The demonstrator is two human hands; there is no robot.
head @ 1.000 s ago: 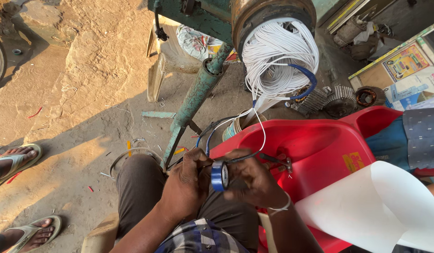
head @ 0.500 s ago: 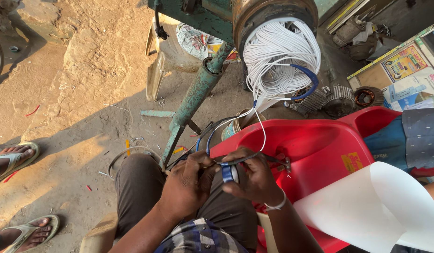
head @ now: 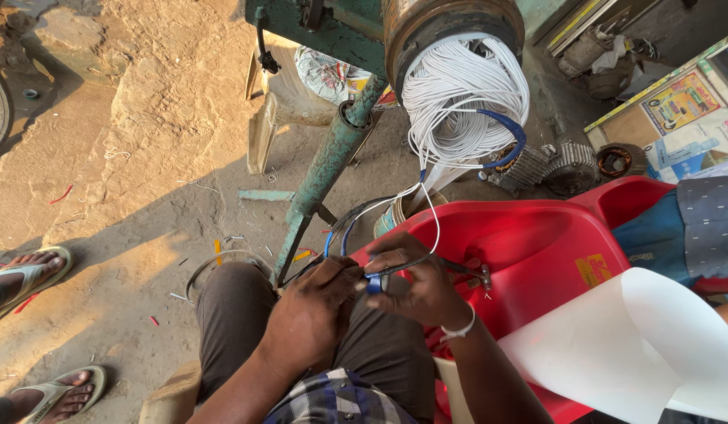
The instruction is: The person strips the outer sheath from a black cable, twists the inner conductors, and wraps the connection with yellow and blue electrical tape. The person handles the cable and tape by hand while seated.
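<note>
Both hands are busy low in the frame, right over the person's lap. The left hand [head: 313, 314] is curled in tight, fingers pinched on the lead wires [head: 356, 216] where they meet the other hand. The right hand [head: 419, 283] is closed around a small blue roll of tape [head: 375, 284], with a dark wire running across the knuckles toward the red plastic chair [head: 529, 243]. So the tape sits squarely between the two hands, touching both, just in front of the knees.

How far along? As I judge it, the coil of white wire [head: 466, 94] is already wound and packed into the motor housing [head: 450, 20] on the green stand [head: 325, 165], and a blue sleeve already loops at its edge. The leads hang loose from the coil down to the hands, so joining and wrapping them looks to be mid-way, with tidying of the ends left
</note>
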